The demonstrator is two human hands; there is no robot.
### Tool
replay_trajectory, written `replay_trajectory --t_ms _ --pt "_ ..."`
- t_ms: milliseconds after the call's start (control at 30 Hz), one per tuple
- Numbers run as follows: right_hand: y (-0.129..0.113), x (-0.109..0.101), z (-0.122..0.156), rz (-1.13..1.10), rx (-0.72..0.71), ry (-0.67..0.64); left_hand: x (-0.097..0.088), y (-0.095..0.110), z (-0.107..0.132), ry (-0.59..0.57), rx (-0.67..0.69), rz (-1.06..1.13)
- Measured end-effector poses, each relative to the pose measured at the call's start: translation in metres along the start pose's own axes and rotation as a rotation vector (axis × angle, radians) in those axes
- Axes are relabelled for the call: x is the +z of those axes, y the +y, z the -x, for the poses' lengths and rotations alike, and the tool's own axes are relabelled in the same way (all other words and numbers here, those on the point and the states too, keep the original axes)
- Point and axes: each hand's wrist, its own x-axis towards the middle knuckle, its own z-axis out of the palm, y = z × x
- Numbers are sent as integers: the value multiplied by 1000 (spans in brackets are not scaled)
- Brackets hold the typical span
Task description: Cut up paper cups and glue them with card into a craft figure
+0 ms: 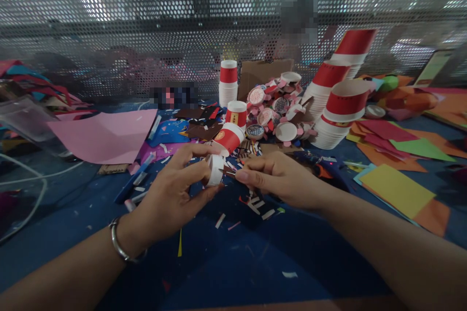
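On the left of the blue table [226, 262], a pink sheet [105, 136] lies beyond the left hand [180, 182], whose fingers are curled around a short white cup piece [216, 170], held up just in front of a tilted red-and-white cup [230, 138]. A small dark brown piece [229, 172], its tip at the white wall, is pinched between thumb and fingers of the right hand [279, 177]; farther right stand stacked cups [332, 133], then coloured papers, a yellow sheet [397, 189] on top.
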Motion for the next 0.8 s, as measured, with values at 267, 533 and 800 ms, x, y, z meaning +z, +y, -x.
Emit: replay_trajectory --t_ms 267,533,800 --pt "1 1 0 -33 -22 -12 0 -4 -1 -8 51 -11" --pt "1 -1 1 -20 -27 -23 -3 -5 -1 -28 117 -57" --pt "0 0 0 -95 -2 -12 -4 -2 3 34 73 -150"
